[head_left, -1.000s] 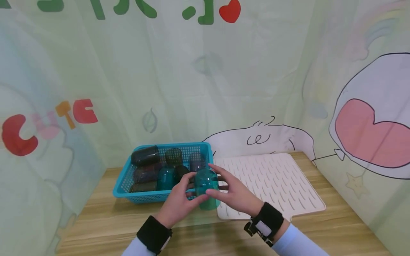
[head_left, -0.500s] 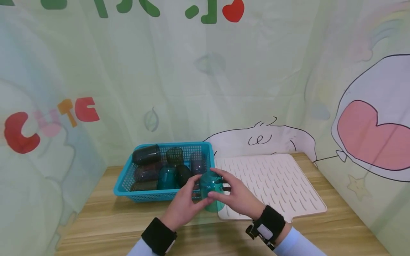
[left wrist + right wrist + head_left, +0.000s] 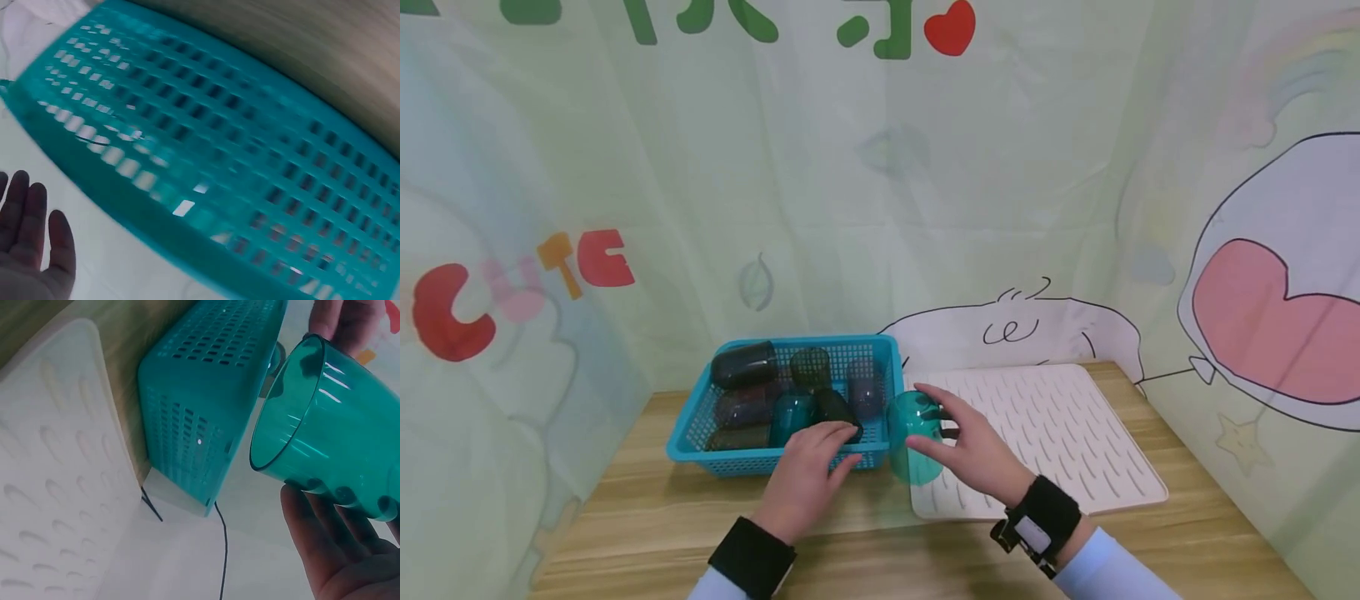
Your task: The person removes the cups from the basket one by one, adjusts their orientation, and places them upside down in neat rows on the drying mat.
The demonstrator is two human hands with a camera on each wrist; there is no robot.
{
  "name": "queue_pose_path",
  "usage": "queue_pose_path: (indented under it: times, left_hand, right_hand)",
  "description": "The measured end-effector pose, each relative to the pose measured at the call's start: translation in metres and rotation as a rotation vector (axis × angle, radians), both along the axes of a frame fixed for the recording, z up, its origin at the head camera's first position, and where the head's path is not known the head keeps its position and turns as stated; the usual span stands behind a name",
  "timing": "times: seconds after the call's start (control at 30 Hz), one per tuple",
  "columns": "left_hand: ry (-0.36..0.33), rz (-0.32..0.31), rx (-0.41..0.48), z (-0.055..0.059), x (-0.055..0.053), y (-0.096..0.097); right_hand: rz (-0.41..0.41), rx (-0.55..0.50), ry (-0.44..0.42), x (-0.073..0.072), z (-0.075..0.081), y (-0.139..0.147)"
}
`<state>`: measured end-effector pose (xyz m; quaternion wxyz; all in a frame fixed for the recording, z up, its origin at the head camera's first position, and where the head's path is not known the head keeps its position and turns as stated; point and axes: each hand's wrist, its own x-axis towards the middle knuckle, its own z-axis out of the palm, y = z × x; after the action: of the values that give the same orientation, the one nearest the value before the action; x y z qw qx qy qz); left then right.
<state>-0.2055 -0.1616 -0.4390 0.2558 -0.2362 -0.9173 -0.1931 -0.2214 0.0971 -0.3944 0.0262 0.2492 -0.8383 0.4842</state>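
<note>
A see-through teal cup (image 3: pixel 913 421) is in my right hand (image 3: pixel 977 454), gripped between thumb and fingers. It overlaps the near left corner of the white mat in the head view, mouth facing down. The right wrist view shows the cup (image 3: pixel 344 434) with its rim pointing toward the basket and mat side. My left hand (image 3: pixel 805 471) is at the near rim of the blue basket (image 3: pixel 752 463), fingertips beside a dark cup (image 3: pixel 835 408). In the left wrist view, the left hand (image 3: pixel 31 244) has its fingers extended with nothing in them.
Several more cups lie in the basket, including another teal cup (image 3: pixel 792 415), a black cup (image 3: pixel 745 365) and a purplish cup (image 3: pixel 865 387). The ridged white drying mat (image 3: pixel 1037 433) lies right of the basket on the wooden table (image 3: pixel 647 517). A printed curtain (image 3: pixel 820 183) hangs behind.
Both hands were on the teal cup earlier. My left hand has let go and moved left to the basket's near rim, while the right hand still holds the cup, slightly farther right.
</note>
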Motion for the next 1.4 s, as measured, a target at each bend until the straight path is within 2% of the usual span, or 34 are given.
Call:
queue_pose_path:
  times: [0.13,0.33,0.53,0.7,0.87,1.2,1.4]
  left_hand:
    - [0.081,0.043,-0.051,-0.008,-0.003,-0.015]
    - [0.12,0.071,-0.096,-0.015,-0.005,-0.028]
    - [0.114,0.055,-0.092,-0.019,-0.006,-0.034]
    - [0.112,0.045,-0.06,-0.018,-0.006,-0.037]
    - [0.091,0.039,-0.052,-0.017,-0.007,-0.037]
    - [0.063,0.065,-0.047,-0.021,-0.007,-0.036]
    - [0.065,0.05,-0.036,-0.021,-0.006,-0.035]
  right_hand:
    - [-0.05,0.022,0.014,-0.01,-0.001,0.008]
    - [-0.112,0.01,0.033,-0.029,0.002,0.021]
    - [-0.155,-0.01,0.015,-0.049,0.006,0.032]
    - [-0.179,-0.003,-0.009,-0.07,0.007,0.033]
    - [-0.226,0.044,-0.01,-0.088,0.006,0.028]
    - [-0.267,0.144,-0.011,-0.125,-0.016,0.017]
    - [-0.309,0.19,-0.034,-0.145,-0.034,0.013]
